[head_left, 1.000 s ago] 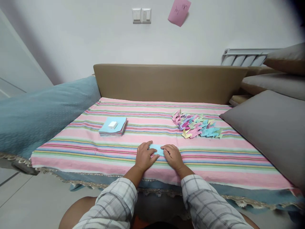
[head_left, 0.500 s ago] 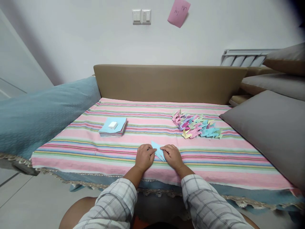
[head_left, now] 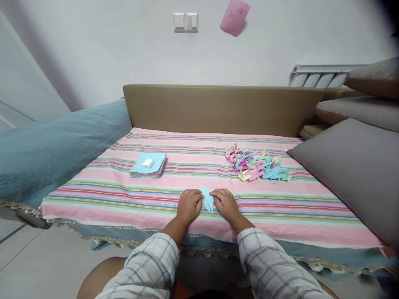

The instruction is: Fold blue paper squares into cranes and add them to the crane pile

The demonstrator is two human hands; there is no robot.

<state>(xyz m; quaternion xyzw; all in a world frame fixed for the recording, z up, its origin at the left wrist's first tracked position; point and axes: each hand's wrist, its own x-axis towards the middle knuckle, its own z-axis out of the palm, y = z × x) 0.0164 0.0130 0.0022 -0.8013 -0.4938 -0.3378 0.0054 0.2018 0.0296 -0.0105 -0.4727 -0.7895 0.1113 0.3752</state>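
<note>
1. Pale-blue quilted fabric [head_left: 65, 137] covers the armrest at the left of the frame, beside the striped cloth [head_left: 193, 164], which spreads across the middle of the view under everything you are working with.
2. Left of centre, you have a paper stack [head_left: 160, 158] lying on that cloth: a light-blue sheet on top, layered edges of other sheets showing below it, and a small white block [head_left: 148, 163] resting on the top sheet.
3. Your left hand [head_left: 189, 205], just below the centre of the frame, has its fingers bent in a narrow pinch, tips on the left edge of the folded paper.
4. That folded paper [head_left: 207, 200] sits between your hands, over the cloth. It is plain light blue, a slim, long diamond, one point towards the top of the frame, its lower end split into two thin tips.
5. Your right hand [head_left: 226, 204] also pinches narrowly, fingertips holding the paper's right edge.
6. Right of centre, beyond your right hand, lies a cluster of paper figures [head_left: 257, 164], pointed and crowded together in pink, purple, blue, green and yellow.
7. Grey cushions [head_left: 352, 166] fill the right side of your view.
</note>
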